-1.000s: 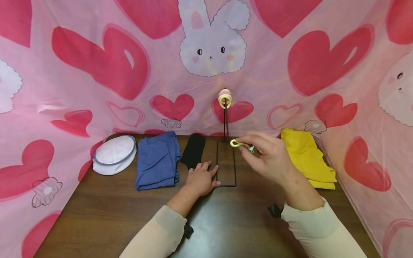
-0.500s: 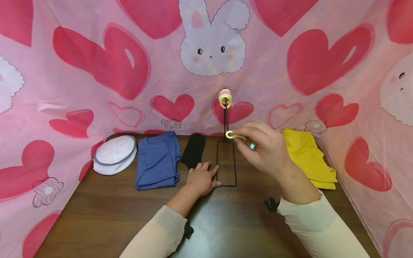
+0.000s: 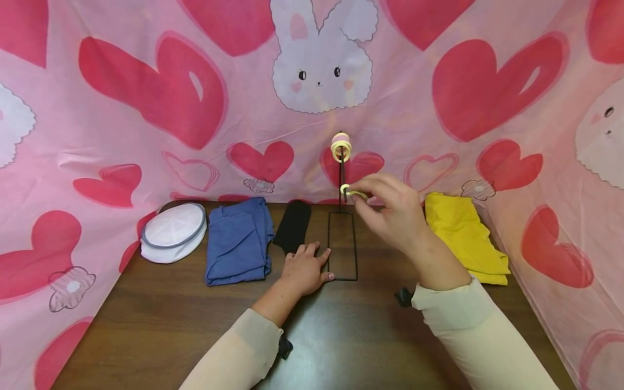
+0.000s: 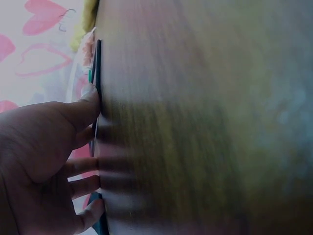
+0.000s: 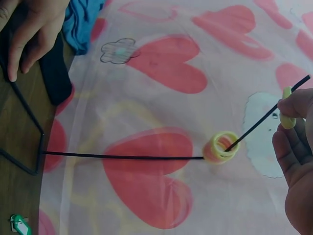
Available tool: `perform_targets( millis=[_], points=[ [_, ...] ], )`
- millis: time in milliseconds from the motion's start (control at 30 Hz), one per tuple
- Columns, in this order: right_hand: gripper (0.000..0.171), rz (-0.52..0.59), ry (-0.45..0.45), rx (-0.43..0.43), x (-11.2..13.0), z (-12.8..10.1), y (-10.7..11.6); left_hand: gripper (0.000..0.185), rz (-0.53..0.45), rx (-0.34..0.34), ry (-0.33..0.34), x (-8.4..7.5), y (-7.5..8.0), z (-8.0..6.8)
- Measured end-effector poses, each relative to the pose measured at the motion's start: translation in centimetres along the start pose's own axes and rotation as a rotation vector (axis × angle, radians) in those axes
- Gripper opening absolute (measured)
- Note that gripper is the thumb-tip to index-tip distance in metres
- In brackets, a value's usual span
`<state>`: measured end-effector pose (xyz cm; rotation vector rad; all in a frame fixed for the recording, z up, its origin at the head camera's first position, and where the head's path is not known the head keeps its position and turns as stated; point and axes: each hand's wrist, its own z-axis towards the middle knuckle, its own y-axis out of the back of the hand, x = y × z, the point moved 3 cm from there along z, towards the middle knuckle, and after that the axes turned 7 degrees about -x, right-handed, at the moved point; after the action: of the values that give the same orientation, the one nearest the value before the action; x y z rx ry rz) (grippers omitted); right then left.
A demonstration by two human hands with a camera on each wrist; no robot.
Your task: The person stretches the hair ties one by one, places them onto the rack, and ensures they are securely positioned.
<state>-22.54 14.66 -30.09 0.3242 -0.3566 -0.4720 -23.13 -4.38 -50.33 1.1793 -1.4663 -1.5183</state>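
Pink heart-and-bunny cloth walls in the dark wood surface (image 3: 161, 319). Your left hand (image 3: 304, 269) lies flat, fingers straight, pressing the thin black wire stand (image 3: 342, 246) at its base. Your right hand (image 3: 392, 212) pinches a yellow ring (image 3: 347, 192) at the slim upright rod, below the stacked rings (image 3: 340, 146). Any sideways nudge could sway the springy wire, and the small smooth loop could slip free.

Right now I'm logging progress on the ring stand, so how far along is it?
Done: a pink and a yellow ring sit on the wire stand. In hand: the right hand pinches another yellow ring at the prong's tip, not yet slid on; the left hand presses on the stand's base. Left: a green tag lies on the table.
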Motion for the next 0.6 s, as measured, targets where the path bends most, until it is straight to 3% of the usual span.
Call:
perform_targets(
  millis=[333,600],
  points=[
    [0.02,-0.012,-0.019,-0.041,-2.6,0.6,-2.1,0.072,-0.001,0.008,0.004,0.1,-0.1,0.0],
    [0.018,-0.038,-0.084,-0.102,-4.5,1.2,-3.3,0.071,0.007,0.0,-0.003,0.0,-0.3,0.0]
  ],
)
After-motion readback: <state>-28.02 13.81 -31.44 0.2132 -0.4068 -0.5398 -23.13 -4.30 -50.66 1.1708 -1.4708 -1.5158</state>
